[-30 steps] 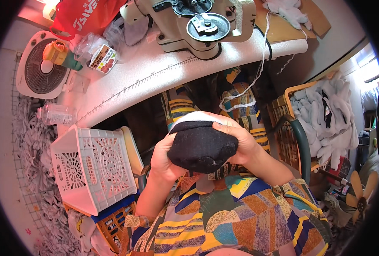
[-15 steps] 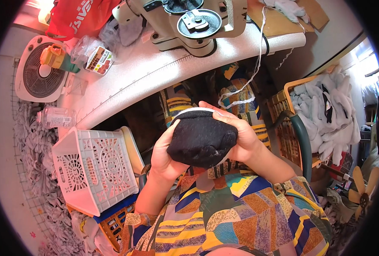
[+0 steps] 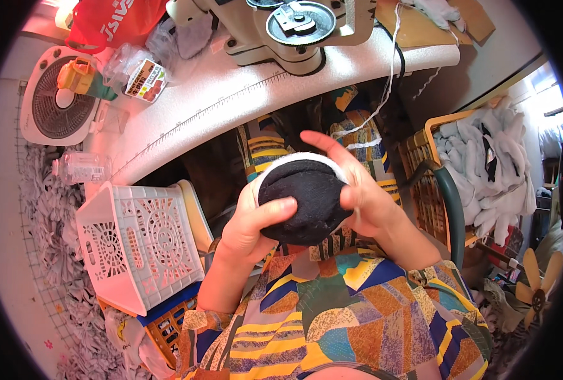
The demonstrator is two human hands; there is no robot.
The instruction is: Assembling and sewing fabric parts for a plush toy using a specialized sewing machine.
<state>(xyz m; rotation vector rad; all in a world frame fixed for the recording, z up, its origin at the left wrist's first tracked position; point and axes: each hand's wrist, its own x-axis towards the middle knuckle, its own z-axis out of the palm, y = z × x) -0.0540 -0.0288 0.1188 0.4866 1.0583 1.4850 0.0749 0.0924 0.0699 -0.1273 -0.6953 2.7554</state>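
While left hand [image 3: 245, 232] and right hand [image 3: 367, 199] hold it, black cloth [image 3: 310, 212] is rounded, seemingly unfinished, off tabletop's [image 3: 196, 95] near edge.

The black bundle [image 3: 305, 206] looks matt cloth, the white crate [image 3: 127, 273] smooth plastic.

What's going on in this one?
A person holds a white-edged black cloth in both hands, the left hand on one side, thumb across its front, the right hand on the other. Ahead, a machine stands on a table; white gloves fill a basket at right.
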